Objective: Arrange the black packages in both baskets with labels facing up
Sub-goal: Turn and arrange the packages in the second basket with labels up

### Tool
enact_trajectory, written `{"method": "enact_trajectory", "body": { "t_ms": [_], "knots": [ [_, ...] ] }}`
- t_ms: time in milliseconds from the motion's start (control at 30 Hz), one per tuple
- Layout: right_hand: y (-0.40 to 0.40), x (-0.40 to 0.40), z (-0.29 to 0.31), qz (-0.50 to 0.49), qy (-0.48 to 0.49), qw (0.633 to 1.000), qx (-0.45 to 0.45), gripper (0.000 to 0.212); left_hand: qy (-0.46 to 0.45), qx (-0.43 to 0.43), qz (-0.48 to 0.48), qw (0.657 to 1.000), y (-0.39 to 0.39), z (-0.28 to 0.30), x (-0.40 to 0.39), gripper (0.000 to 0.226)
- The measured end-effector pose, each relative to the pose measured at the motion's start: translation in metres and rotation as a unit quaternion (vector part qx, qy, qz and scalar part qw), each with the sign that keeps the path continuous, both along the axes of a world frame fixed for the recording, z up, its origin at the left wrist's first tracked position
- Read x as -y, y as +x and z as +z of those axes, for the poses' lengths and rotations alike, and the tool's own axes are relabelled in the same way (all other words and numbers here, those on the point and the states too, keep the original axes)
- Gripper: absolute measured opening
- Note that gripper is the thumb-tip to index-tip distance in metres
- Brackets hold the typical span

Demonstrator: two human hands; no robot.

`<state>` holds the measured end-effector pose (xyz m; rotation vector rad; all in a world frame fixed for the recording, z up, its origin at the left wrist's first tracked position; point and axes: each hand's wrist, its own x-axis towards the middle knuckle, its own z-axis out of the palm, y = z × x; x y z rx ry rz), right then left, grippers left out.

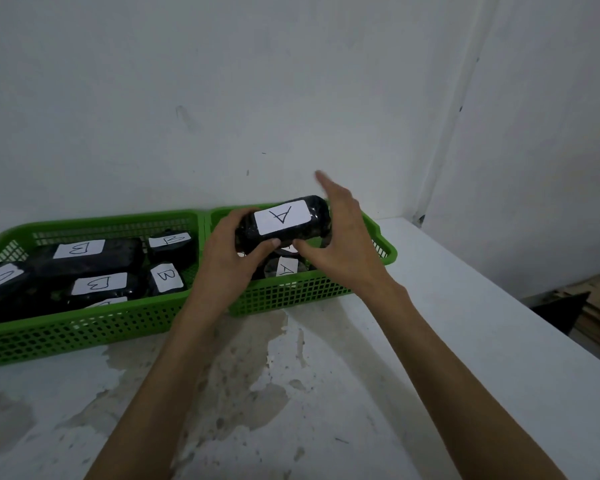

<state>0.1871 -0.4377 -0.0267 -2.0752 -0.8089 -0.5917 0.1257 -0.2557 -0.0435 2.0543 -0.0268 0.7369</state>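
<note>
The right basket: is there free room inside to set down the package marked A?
Hard to tell: both hands hide most of the right basket; another A package lies beneath. The left basket is crowded with B packages. Bare table lies right of the baskets.

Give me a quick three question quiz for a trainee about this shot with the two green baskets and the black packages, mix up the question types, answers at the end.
1. True or false: the held package shows its label facing up.
2. Multiple choice: what letter marks the packages in the left basket? A) A  B) B  C) C
3. Short answer: over which basket is the held package, and which hand grips it?

Key
1. True; it reads A.
2. B; see the B label.
3. Over the right basket. The left hand grips it with thumb and fingers; the right hand is beside it with fingers spread.
</note>
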Motion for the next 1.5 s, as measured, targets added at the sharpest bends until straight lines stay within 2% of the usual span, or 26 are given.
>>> {"method": "enact_trajectory", "body": {
  "t_ms": [67, 233, 367, 600, 800, 900, 1033, 1133, 1400, 1500],
  "knots": [
    [0.000, -0.003, 0.005, -0.032, -0.130, 0.984, 0.115, 0.076, 0.020, 0.000, 0.005, 1.000, 0.003, 0.000, -0.002, 0.050],
    [0.013, -0.013, 0.009, -0.050, -0.261, 0.951, 0.159, 0.056, 0.021, -0.010, 0.010, 1.000, 0.006, -0.006, -0.004, 0.061],
    [0.046, -0.015, 0.019, -0.084, -0.291, 0.945, 0.123, 0.057, 0.033, -0.048, 0.032, 0.998, 0.007, -0.012, -0.008, 0.083],
    [0.143, -0.022, 0.005, -0.145, -0.345, 0.927, -0.008, 0.052, 0.068, -0.092, 0.040, 0.993, 0.016, -0.028, -0.014, 0.073],
    [0.172, -0.031, -0.026, -0.148, -0.387, 0.905, -0.099, 0.047, 0.077, -0.101, 0.039, 0.991, 0.020, -0.038, -0.014, 0.072],
    [0.179, -0.035, -0.034, -0.144, -0.395, 0.899, -0.124, 0.047, 0.081, -0.110, 0.038, 0.990, 0.021, -0.038, -0.014, 0.071],
    [0.185, -0.037, -0.041, -0.124, -0.397, 0.893, -0.171, 0.062, 0.086, -0.124, 0.040, 0.988, 0.019, -0.037, -0.015, 0.070],
    [0.185, -0.036, -0.042, -0.117, -0.392, 0.892, -0.192, 0.066, 0.086, -0.127, 0.037, 0.987, 0.017, -0.035, -0.015, 0.067],
    [0.123, -0.021, -0.024, -0.081, -0.241, 0.957, -0.139, 0.051, 0.104, -0.111, 0.054, 0.987, 0.022, -0.011, -0.019, 0.047],
    [0.091, -0.020, -0.030, -0.074, -0.223, 0.966, -0.103, 0.038, 0.151, -0.134, 0.055, 0.978, 0.053, -0.002, -0.025, 0.040]
  ]
}}
